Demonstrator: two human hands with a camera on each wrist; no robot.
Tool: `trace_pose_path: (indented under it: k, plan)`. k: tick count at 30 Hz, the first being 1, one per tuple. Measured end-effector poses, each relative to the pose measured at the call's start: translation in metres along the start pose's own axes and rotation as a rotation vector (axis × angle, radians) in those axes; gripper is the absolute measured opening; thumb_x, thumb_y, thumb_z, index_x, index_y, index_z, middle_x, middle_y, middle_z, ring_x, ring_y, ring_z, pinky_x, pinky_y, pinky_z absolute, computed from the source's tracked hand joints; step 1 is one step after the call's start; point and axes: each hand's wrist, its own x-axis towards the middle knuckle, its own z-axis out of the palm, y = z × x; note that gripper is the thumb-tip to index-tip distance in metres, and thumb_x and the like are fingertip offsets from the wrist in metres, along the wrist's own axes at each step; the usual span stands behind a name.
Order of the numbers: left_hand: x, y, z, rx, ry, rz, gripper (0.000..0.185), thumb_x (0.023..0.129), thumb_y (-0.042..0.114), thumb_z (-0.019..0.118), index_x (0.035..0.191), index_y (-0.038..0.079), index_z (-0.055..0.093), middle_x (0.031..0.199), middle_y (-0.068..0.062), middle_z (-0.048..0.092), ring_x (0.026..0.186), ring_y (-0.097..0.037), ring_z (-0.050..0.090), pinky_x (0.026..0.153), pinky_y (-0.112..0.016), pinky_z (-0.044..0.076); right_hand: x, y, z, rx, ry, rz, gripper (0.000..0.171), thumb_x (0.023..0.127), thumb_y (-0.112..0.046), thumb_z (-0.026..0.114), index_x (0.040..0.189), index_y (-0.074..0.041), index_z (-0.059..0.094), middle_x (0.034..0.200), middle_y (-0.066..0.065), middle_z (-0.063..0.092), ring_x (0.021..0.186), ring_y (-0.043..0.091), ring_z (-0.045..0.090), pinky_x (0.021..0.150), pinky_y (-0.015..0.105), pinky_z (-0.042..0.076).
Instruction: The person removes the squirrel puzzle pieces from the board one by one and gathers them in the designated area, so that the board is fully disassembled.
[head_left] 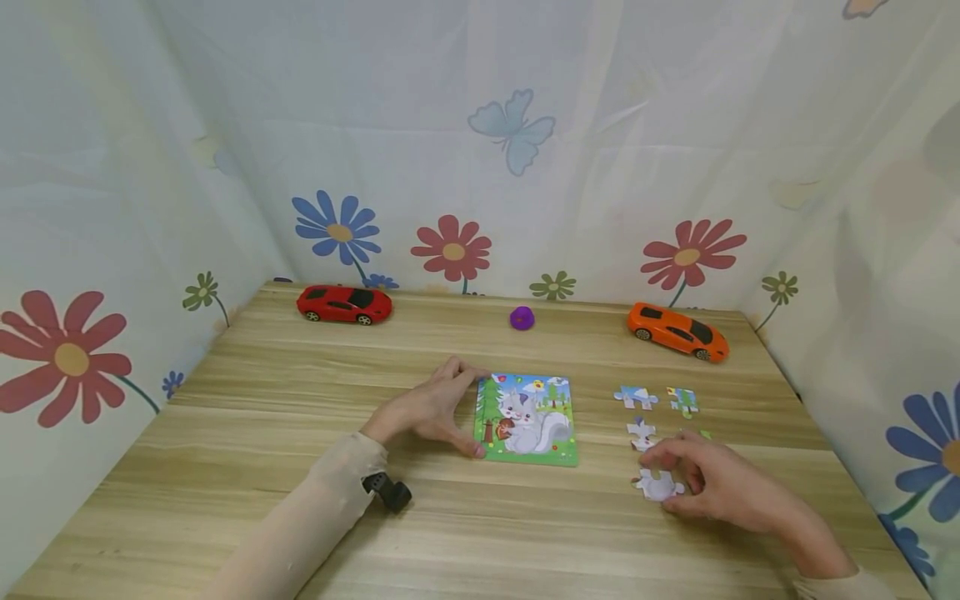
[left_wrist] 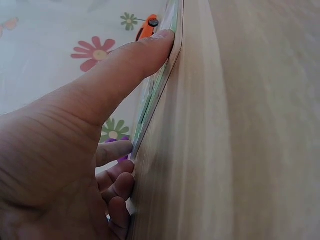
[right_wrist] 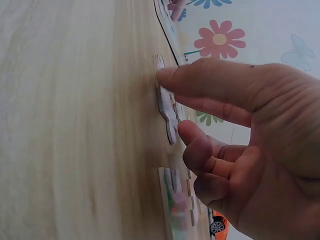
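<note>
Nearest, low on wooden table (head_left: 225, 467): right hand (head_left: 720, 483), fingers curled, pinching pale puzzle piece (head_left: 660, 486) flat on the wood. Further in, at centre: squirrel puzzle board (head_left: 527, 418), steadied along its left edge by left hand (head_left: 431, 408), thumb and fingers spread and lightly bent. Right of board: three loose pieces (head_left: 652, 408). Along far edge: red car (head_left: 344, 303), orange car (head_left: 678, 331), purple blob (head_left: 522, 317).
</note>
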Motion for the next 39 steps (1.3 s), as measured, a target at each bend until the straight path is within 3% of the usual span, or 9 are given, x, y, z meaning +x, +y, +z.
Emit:
trace_pose_path:
  k: [7,9,15,19,24,39]
  plan:
    - [0.001,0.001,0.000,-0.006,0.000,-0.004,0.129,0.072,0.052,0.105,0.173,0.013,0.035,0.156,-0.014,0.039,0.146,-0.033,0.043,0.127,-0.058,0.042,0.010,-0.017,-0.010,-0.043,0.053,-0.015,0.050,0.097,-0.028,0.090,0.142,-0.017,0.071,0.109,0.006,0.065,0.067,0.008,0.054,0.056,0.026,0.049]
    - [0.000,0.002,0.000,-0.007,-0.004,-0.006,0.129,0.072,0.052,0.105,0.173,0.013,0.035,0.157,-0.014,0.039,0.147,-0.033,0.043,0.128,-0.058,0.041,0.015,-0.024,-0.012,-0.066,0.108,-0.031,0.046,0.099,-0.025,0.088,0.141,-0.016,0.072,0.113,0.006,0.066,0.068,0.007,0.055,0.056,0.026,0.050]
    - [-0.001,0.001,-0.001,-0.008,-0.007,-0.005,0.128,0.073,0.053,0.104,0.173,0.012,0.036,0.158,-0.015,0.039,0.149,-0.034,0.042,0.128,-0.058,0.041,0.037,-0.046,-0.018,-0.116,0.289,-0.070,0.041,0.099,-0.017,0.088,0.137,-0.014,0.074,0.103,0.001,0.066,0.074,0.010,0.056,0.061,0.026,0.049]
    - [-0.001,0.001,-0.001,-0.011,-0.003,-0.006,0.128,0.073,0.053,0.104,0.173,0.012,0.036,0.157,-0.015,0.039,0.148,-0.034,0.043,0.128,-0.058,0.041,0.053,-0.059,-0.022,-0.121,0.349,-0.080,0.047,0.100,-0.016,0.087,0.144,-0.015,0.070,0.110,0.002,0.069,0.077,0.013,0.059,0.065,0.026,0.052]
    - [-0.001,0.003,-0.002,-0.008,-0.004,-0.006,0.128,0.073,0.053,0.104,0.173,0.012,0.036,0.156,-0.014,0.040,0.146,-0.033,0.044,0.128,-0.057,0.042,0.074,-0.072,-0.022,-0.121,0.360,-0.108,0.055,0.098,-0.018,0.088,0.149,-0.017,0.066,0.124,0.007,0.071,0.080,0.016,0.062,0.066,0.026,0.055]
    - [0.000,0.004,-0.002,-0.002,-0.013,-0.023,0.130,0.072,0.053,0.105,0.174,0.013,0.034,0.156,-0.013,0.040,0.149,-0.033,0.042,0.129,-0.056,0.040,0.120,-0.094,-0.011,-0.017,0.394,-0.129,0.052,0.101,-0.025,0.086,0.149,-0.016,0.068,0.131,0.007,0.071,0.089,0.019,0.064,0.072,0.027,0.052]
